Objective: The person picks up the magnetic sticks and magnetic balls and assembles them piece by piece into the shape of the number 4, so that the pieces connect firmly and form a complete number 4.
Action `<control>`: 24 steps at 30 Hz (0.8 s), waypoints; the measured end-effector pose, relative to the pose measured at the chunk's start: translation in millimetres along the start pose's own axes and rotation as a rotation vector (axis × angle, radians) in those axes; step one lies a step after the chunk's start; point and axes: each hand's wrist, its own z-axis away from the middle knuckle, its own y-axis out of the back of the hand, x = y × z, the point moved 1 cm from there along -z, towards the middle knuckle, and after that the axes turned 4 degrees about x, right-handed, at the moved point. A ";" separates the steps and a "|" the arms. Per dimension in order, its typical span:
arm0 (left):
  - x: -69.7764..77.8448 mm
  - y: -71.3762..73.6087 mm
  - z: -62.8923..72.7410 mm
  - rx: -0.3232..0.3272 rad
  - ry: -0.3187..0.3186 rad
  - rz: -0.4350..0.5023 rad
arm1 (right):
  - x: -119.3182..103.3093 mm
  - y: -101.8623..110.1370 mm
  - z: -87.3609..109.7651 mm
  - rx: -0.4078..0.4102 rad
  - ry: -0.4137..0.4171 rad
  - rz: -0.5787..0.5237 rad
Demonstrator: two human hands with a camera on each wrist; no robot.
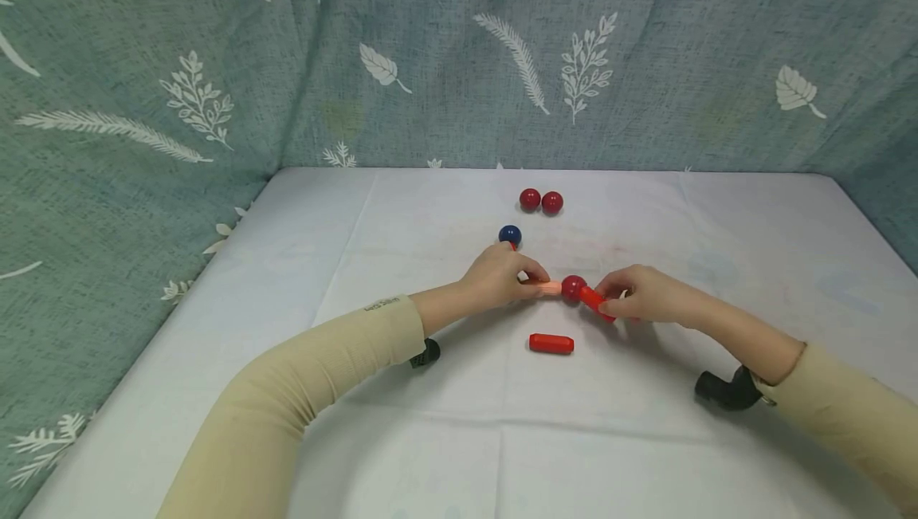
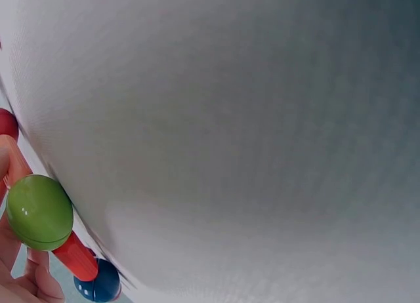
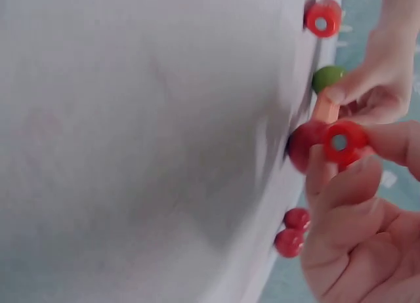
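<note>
My left hand [image 1: 500, 276] pinches an orange magnetic rod [image 1: 551, 288] between thumb and fingers. One end of that rod meets a red ball [image 1: 573, 288]; a green ball [image 2: 41, 212] joins its other end, hidden by the hand in the head view. From the green ball a red rod [image 2: 76, 257] leads to a blue ball [image 1: 510, 235]. On the opposite side, my right hand [image 1: 649, 296] pinches a red magnetic rod [image 1: 594, 300] that touches the red ball. A metal disc shows in this rod's free end in the right wrist view.
A loose red rod [image 1: 551, 344] lies on the white cloth nearer the person. Two red balls [image 1: 530, 199] sit side by side toward the table's back edge. Behind the table hangs a green leaf-patterned curtain [image 1: 445, 57]. Black wrist cameras [image 1: 727, 390] hang under the sleeves.
</note>
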 end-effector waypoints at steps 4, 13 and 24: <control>-0.3 0.3 0.2 0.003 -0.005 0.001 | 4.3 7.4 -8.0 -0.005 -0.085 -0.215; -0.2 0.5 0.6 0.011 -0.015 0.007 | 11.9 21.5 -30.6 0.024 -0.213 -0.666; 1.8 1.3 0.5 -0.019 0.024 -0.017 | 7.1 16.5 -51.6 0.034 -0.265 -0.628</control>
